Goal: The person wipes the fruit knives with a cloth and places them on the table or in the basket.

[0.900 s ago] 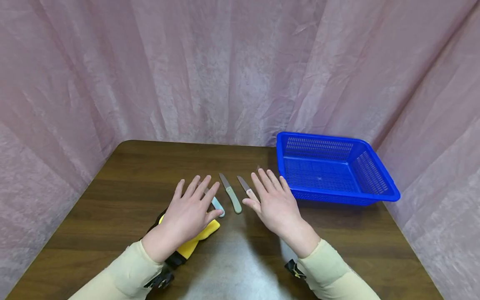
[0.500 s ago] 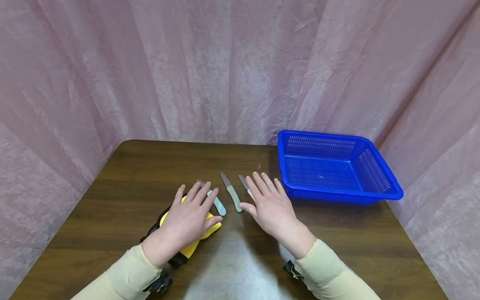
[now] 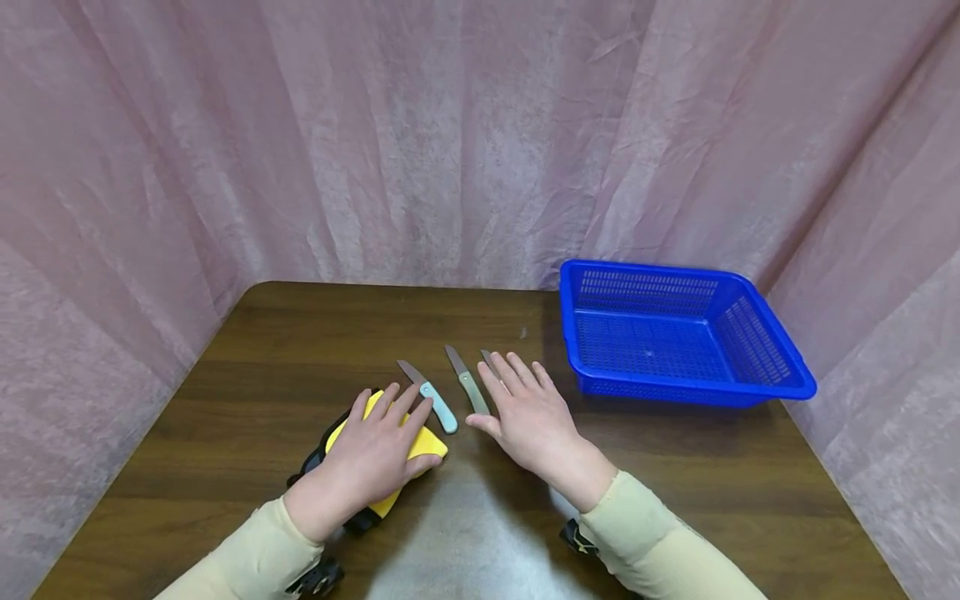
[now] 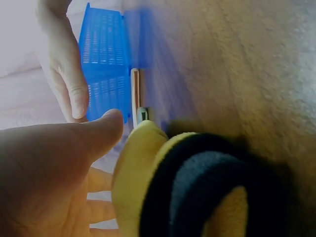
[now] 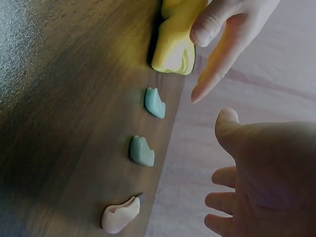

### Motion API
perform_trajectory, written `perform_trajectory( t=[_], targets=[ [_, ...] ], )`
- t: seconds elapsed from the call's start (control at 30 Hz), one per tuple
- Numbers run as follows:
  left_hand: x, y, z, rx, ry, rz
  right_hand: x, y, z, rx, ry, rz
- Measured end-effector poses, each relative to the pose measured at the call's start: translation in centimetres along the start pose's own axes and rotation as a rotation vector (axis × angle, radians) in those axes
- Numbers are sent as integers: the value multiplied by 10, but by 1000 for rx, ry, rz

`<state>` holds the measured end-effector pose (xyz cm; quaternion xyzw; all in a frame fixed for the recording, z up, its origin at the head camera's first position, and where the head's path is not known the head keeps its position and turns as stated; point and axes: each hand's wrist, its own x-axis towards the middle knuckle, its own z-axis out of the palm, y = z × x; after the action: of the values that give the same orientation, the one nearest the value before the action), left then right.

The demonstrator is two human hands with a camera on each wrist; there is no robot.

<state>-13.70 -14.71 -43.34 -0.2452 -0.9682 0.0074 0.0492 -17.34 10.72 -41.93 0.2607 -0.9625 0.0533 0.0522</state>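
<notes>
In the head view my left hand [image 3: 367, 458] hovers, fingers spread, over a folded yellow cloth item [image 3: 429, 445] with black and grey edging. The left wrist view shows that hand beside the yellow fabric, not gripping it. Three small knives lie side by side on the table, blades pointing away. One has a light blue handle [image 3: 441, 412], another a green handle [image 3: 474, 393]. A pale pink handle [image 5: 121, 216] shows in the right wrist view; in the head view my right hand [image 3: 532, 423] covers it. The right fingers are extended above the knives and hold nothing.
A blue plastic basket [image 3: 690, 390] with perforated walls stands at the back right of the brown wooden table [image 3: 262, 367]. Pink curtains [image 3: 390, 150] hang behind the table and at both sides. A black strap [image 3: 577, 536] sits at the right cuff.
Both hands have drifted left and slightly toward me. More of the blue-handled knife and the yellow cloth item shows, while the pink handle has become covered. The view has shifted slightly.
</notes>
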Motion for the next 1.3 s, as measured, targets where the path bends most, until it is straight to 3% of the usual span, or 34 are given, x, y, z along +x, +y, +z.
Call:
perform_trajectory(
  t=[0.3,0.53,1.0,1.3],
  targets=[
    [3,-2,5,-91,-120,-10,7,-3,9,1,-55,-17],
    [-5,-5,7,-149,-186,-24,11,-5,12,11,-90,-27],
    [-8,-17,11,21,-61,6,27,-16,18,15,-98,-60],
    [-8,-26,12,-18,62,40,38,-23,23,-2,-50,-93]
  ],
)
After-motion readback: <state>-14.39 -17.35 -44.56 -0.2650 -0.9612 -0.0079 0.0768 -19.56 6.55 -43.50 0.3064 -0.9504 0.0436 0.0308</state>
